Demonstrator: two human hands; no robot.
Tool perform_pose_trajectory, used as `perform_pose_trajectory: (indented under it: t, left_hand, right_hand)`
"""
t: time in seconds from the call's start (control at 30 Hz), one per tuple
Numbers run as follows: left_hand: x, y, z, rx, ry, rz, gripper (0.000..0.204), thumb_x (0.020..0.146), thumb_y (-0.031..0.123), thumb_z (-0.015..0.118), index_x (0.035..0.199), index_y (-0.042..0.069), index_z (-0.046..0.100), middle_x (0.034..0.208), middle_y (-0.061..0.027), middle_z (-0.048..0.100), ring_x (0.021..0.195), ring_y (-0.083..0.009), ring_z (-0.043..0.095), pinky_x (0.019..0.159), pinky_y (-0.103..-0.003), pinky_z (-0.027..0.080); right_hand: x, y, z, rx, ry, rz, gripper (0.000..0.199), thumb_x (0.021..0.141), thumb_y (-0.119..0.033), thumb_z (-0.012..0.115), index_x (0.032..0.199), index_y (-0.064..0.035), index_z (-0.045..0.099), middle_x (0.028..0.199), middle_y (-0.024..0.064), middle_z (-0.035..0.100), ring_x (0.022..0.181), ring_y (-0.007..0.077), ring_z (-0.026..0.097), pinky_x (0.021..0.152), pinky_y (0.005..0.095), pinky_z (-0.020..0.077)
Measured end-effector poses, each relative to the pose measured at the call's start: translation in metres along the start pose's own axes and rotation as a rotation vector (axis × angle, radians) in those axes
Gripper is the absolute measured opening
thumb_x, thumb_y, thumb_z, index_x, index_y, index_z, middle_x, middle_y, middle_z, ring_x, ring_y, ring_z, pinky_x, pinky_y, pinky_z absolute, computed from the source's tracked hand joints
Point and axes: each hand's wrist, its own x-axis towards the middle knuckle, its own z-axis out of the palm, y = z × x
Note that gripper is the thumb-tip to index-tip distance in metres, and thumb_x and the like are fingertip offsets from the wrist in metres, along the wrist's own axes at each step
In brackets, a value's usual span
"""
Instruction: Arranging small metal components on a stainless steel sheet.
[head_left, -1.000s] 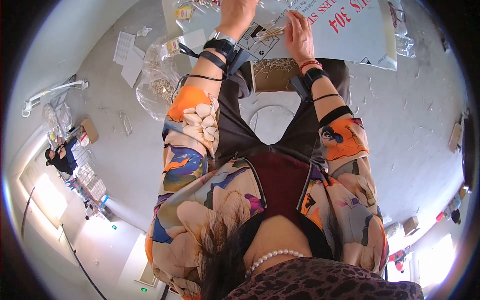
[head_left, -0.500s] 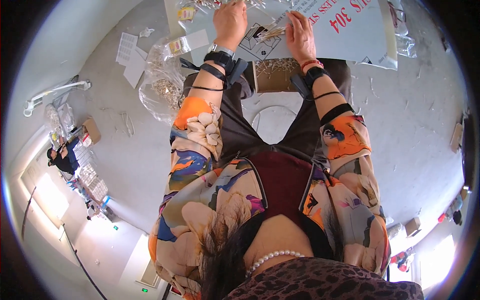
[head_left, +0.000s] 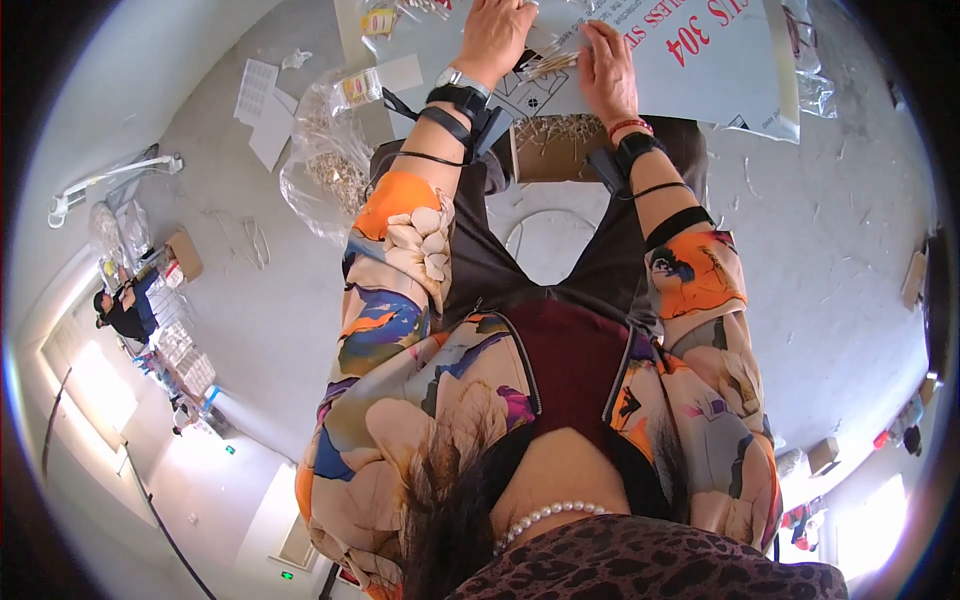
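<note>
A small bundle of thin cotton swabs (head_left: 550, 66) lies low over the pale printed sheet on the table. My right hand (head_left: 608, 72) is at the bundle's right end, its fingers curved and closed round the stick ends. Just up and left of the bundle is my left hand (head_left: 497, 40), its fingers bent together near clear plastic at the top edge. What those fingers hold, if anything, is hidden. More loose swabs (head_left: 425, 8) lie beyond my left hand, partly cut off by the picture's edge.
The table sheet (head_left: 700, 90) spans the top. Small yellow-labelled packets (head_left: 360, 88) lie at its left. A clear bag of swabs (head_left: 335, 180) hangs beside my left leg; an open box of swabs (head_left: 555, 160) sits between my knees. Another person (head_left: 130, 310) is far left.
My left hand has moved right, from the swab pile toward the bundle and my right hand. My right hand has shifted only slightly to the right.
</note>
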Motion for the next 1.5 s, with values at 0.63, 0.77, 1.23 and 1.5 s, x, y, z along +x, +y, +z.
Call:
perform_pose_trajectory:
  t: [0.63,0.77,1.23,1.5]
  left_hand:
    - [-0.085,0.103,0.019,0.024,-0.012,-0.305,0.086,0.095,0.047,0.065,0.153,-0.008,0.033,0.164,-0.0272,0.028,0.155,-0.0425,0.021,0.120,-0.064,0.018]
    - [-0.088,0.106,0.031,-0.003,0.023,-0.320,0.087,0.096,0.050,0.063,0.153,-0.008,0.033,0.163,-0.0289,0.028,0.154,-0.0446,0.021,0.120,-0.066,0.015]
    - [-0.094,0.078,0.025,0.046,-0.005,-0.276,0.067,0.102,0.043,0.055,0.156,0.008,0.039,0.165,-0.0101,0.036,0.155,-0.0271,0.027,0.122,-0.064,0.010]
    - [-0.112,0.082,0.020,0.048,-0.043,-0.237,0.061,0.105,0.040,0.049,0.159,0.014,0.037,0.166,-0.0038,0.034,0.156,-0.0228,0.026,0.124,-0.062,0.010]
  right_hand:
    - [0.002,0.001,0.000,-0.017,-0.003,-0.032,0.033,0.097,-0.010,0.059,0.130,-0.0056,0.061,0.132,0.0140,0.061,0.121,0.0363,0.057,0.105,0.0465,0.0474]
    - [0.003,0.002,0.000,-0.003,0.007,-0.033,0.033,0.098,-0.010,0.058,0.130,-0.0056,0.061,0.132,0.0139,0.061,0.121,0.0363,0.058,0.105,0.0463,0.0474]
    - [0.001,0.003,-0.001,-0.011,-0.005,-0.037,0.034,0.098,-0.007,0.057,0.131,-0.0067,0.062,0.131,0.0130,0.062,0.122,0.0361,0.057,0.106,0.0464,0.0465]
    - [-0.003,0.006,-0.010,-0.001,-0.049,-0.131,0.039,0.097,-0.002,0.055,0.135,-0.0071,0.061,0.135,0.0117,0.062,0.121,0.0364,0.059,0.104,0.0453,0.0479]
